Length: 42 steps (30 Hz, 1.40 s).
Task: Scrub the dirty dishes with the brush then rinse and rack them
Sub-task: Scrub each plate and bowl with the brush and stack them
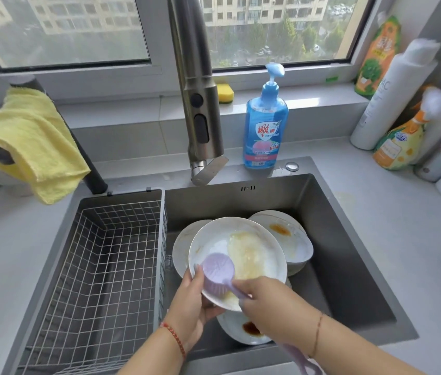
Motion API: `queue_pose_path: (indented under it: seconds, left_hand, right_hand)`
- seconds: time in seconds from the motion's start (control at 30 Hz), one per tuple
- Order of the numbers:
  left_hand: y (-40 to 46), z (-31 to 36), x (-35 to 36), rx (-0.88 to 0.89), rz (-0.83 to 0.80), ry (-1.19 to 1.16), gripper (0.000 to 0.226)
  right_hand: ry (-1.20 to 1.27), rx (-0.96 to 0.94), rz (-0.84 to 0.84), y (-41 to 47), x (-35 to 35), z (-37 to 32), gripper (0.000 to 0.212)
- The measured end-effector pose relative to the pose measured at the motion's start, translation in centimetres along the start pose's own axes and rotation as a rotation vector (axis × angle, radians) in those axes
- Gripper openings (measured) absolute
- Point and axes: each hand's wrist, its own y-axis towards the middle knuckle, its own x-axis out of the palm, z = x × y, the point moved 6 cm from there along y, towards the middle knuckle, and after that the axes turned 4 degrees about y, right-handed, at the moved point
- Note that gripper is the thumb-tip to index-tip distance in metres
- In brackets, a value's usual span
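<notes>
A yellow cloth (31,142) hangs at far left above the wire rack (100,269), which sits in the sink's left side. The left hand (191,304) has its grip clamped on the lower rim of a greasy white plate (241,247), tilted over the sink (349,239). The right hand (265,301) is closed around the handle of a lilac brush (218,272), whose head rests on the plate. More soiled dishes (289,239) lie beneath. Blue dish soap (265,131) stands on the worktop (403,226) behind.

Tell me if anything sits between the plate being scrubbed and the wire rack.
Nothing visible does. The white plate, held by the left hand over the grey sink, sits just right of the wire rack basket, which holds no dishes. Only the rack's own wall lies between.
</notes>
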Motion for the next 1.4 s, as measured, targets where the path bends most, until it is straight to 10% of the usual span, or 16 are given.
queue_pose_path:
  seconds: [0.33,0.67,1.4]
  left_hand:
    - [0.6,0.6,-0.2,0.033,-0.013,0.029,0.033]
    - [0.3,0.4,1.0,0.032,-0.097,0.111,0.044]
    - [0.6,0.9,0.0,0.063,-0.086,0.062,0.042]
  right_hand:
    - [-0.446,0.13,0.215,1.0,-4.8,3.2,0.041]
    - [-0.014,0.002,0.146,2.1,-1.9,-0.5,0.044]
    - [-0.435,0.055,0.367,1.4,-5.6,2.5,0.058]
